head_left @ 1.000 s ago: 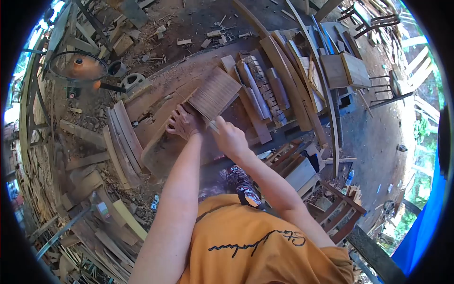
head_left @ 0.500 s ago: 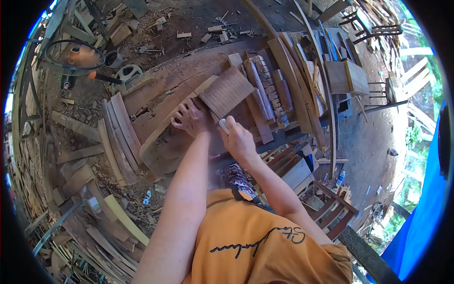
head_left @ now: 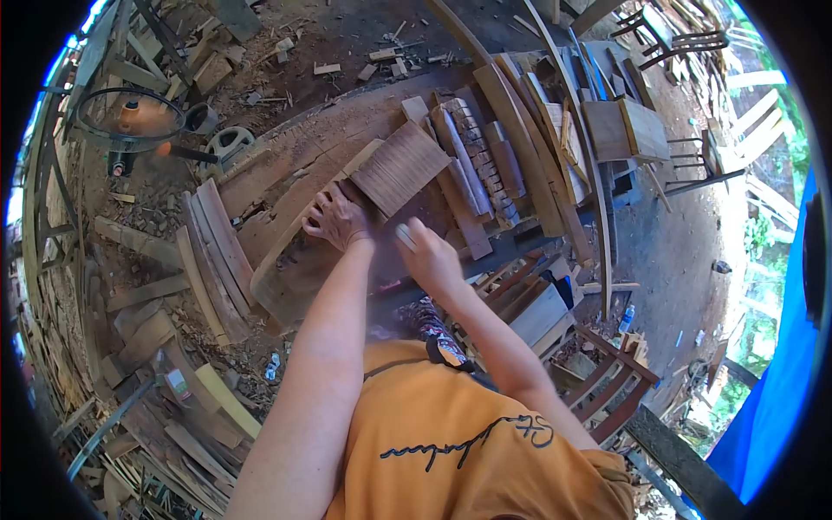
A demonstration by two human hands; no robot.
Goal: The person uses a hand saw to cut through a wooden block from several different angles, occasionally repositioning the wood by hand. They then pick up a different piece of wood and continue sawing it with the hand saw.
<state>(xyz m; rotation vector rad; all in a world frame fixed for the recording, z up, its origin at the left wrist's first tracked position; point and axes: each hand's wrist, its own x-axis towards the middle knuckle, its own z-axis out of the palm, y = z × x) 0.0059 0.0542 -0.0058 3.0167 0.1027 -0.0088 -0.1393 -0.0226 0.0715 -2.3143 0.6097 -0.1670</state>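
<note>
A flat wooden block with a ribbed top (head_left: 401, 168) rests at an angle on a long curved plank (head_left: 299, 227) on the workbench (head_left: 286, 147). My left hand (head_left: 338, 218) lies on the plank just left of the block's near corner, its fingers bent and spread over the wood. Close to the block's near end, my right hand (head_left: 431, 263) is closed around a pale, rounded handle (head_left: 405, 235). The tool's working end is hidden or blurred, so I cannot tell its kind.
Narrow wood pieces (head_left: 482, 160) and long boards (head_left: 530, 143) lie right of the block. Curved slats (head_left: 217, 260) stack at left. An orange machine (head_left: 134, 121) with a ring stands beyond. Chairs (head_left: 685, 48) and a slatted wooden frame (head_left: 617, 394) are at right.
The view has shifted a little, moving the scene leftward. My right hand has drawn slightly back from the block with the handle and is blurred. My left hand stays in place on the plank.
</note>
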